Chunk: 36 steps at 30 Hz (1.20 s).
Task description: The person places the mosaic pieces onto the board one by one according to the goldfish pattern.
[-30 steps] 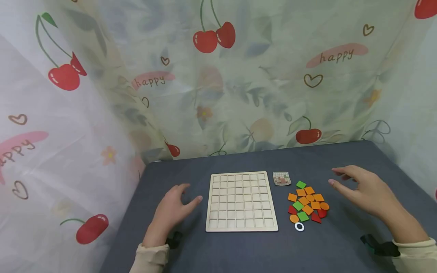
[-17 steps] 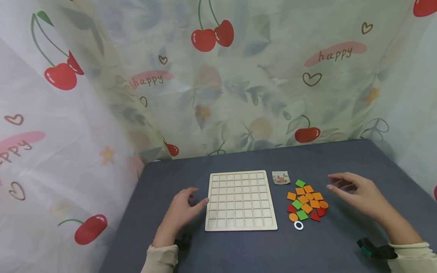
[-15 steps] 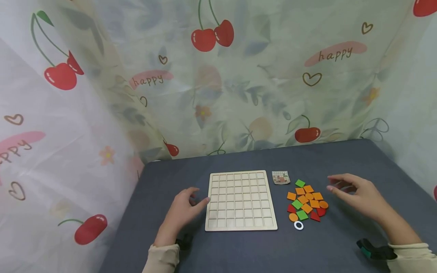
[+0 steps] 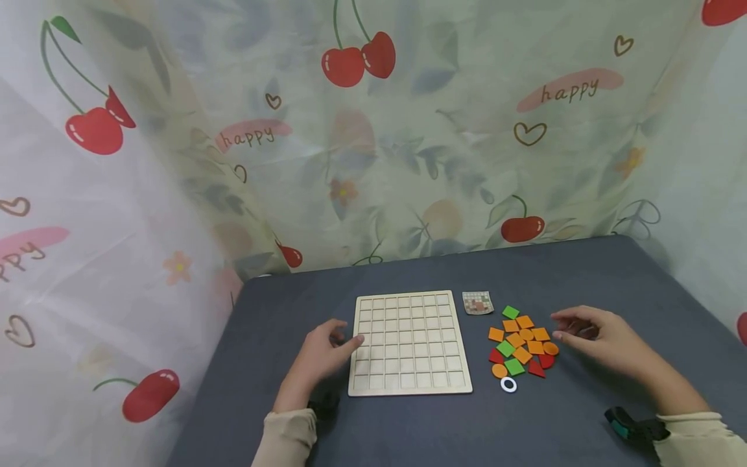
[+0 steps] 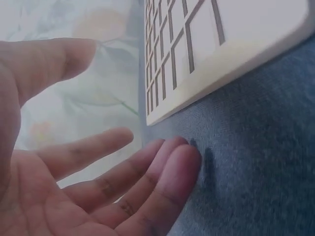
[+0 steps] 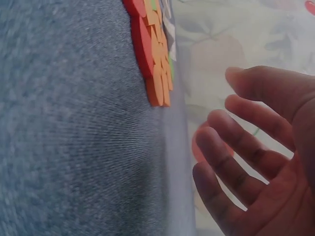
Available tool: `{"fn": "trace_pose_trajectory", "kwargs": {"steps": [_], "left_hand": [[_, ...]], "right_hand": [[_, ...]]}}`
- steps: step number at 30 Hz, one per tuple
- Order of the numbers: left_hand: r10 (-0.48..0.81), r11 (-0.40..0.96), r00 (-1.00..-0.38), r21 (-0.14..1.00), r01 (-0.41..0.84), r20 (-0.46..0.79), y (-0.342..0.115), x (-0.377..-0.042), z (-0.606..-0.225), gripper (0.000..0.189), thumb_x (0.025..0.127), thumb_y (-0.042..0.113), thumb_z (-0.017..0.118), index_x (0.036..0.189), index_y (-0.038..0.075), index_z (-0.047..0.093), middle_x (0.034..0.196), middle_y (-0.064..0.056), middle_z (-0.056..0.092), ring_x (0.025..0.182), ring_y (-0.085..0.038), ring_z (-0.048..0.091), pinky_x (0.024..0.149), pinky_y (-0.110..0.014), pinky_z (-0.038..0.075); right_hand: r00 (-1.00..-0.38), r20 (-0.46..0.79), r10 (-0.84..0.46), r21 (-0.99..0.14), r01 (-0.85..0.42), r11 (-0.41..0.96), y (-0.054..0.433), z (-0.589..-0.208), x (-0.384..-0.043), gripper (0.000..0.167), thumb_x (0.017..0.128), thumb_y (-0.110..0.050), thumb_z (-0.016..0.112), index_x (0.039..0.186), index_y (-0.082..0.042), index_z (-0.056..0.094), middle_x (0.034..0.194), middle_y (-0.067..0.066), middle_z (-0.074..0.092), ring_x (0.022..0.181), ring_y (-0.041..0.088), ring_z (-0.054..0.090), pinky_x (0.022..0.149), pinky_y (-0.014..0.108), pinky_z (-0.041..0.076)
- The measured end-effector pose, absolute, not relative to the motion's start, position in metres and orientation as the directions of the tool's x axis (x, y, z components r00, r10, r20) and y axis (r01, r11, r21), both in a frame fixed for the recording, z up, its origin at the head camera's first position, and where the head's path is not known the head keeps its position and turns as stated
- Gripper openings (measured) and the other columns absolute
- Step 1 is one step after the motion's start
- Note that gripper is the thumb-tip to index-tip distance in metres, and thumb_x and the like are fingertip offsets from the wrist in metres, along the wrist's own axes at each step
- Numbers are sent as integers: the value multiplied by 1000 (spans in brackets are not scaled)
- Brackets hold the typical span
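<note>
A pale wooden grid board [image 4: 410, 342] lies flat on the dark cloth-covered table, its squares bare. At its left edge is my left hand [image 4: 323, 353], fingers loosely bent; the left wrist view shows a gap between the fingers and the board. To the board's right lies a cluster of flat pieces: orange squares [image 4: 535, 348] and discs, green squares [image 4: 515, 367], red pieces [image 4: 536, 368] and a white ring [image 4: 508, 384]. My right hand [image 4: 601, 339] hovers just right of the cluster, with relaxed fingers and nothing in it.
A small printed pattern card [image 4: 478, 303] lies beyond the pieces, near the board's top right corner. Behind the table [image 4: 408, 428] hangs a cherry-patterned curtain [image 4: 408, 149], which also covers the left side. Dark camera straps [image 4: 633, 425] sit at the wrists.
My left hand has moved right, up to the board's left edge. My right hand has moved left and slightly nearer, closer to the pieces. The board and pieces lie as before.
</note>
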<state>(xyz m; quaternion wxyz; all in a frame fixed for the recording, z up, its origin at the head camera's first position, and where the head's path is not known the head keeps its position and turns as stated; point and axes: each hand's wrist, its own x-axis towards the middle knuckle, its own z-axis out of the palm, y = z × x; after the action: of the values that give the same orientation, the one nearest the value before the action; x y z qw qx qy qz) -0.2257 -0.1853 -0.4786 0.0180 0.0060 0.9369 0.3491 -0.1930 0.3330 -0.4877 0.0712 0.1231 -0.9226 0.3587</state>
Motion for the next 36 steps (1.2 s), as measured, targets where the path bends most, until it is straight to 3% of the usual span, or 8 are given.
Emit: {"fn": "trace_pose_trajectory", "kwargs": {"steps": [11,20,25,31,36], "left_hand": [[15,742,-998,670,-27,-57,-182,-241,-483,57,98,41,75,140,5,65,115,-15,71,101,-29,69,83,-49,58],[34,650,-993,757,-65,-115,-182,-250,-485,56,101,33,73,144,-1,60,114,-20,70,73,-19,74,68,-40,59],[28,615,-992,784,-78,-121,-180,-254,-488,47,100,22,74,138,-5,64,109,-19,70,73,-19,73,66,-38,62],[12,598,-993,797,-90,-121,-177,-255,-491,33,95,12,75,123,-6,72,100,-17,70,71,-19,71,67,-36,63],[-12,609,-994,787,-97,-113,-177,-253,-492,31,93,8,77,120,-5,73,96,-15,69,69,-19,71,66,-36,63]], "right_hand": [[-961,168,-219,-642,-275,716,331,-493,-206,33,97,-23,80,127,-9,75,119,11,75,89,-4,63,75,23,56],[-973,135,-186,-617,-230,752,315,-487,-228,40,98,-34,78,129,-8,74,112,7,74,88,7,63,73,26,54],[-982,101,-159,-611,-188,769,304,-487,-244,46,98,-38,77,128,-3,73,107,8,73,88,16,64,70,28,53],[-986,41,-164,-631,-152,761,292,-490,-255,46,98,-35,78,127,0,73,104,8,72,83,17,61,66,31,51],[-983,-3,-181,-638,-138,757,283,-494,-261,42,97,-33,78,123,0,74,98,6,69,79,18,57,63,31,49]]}}
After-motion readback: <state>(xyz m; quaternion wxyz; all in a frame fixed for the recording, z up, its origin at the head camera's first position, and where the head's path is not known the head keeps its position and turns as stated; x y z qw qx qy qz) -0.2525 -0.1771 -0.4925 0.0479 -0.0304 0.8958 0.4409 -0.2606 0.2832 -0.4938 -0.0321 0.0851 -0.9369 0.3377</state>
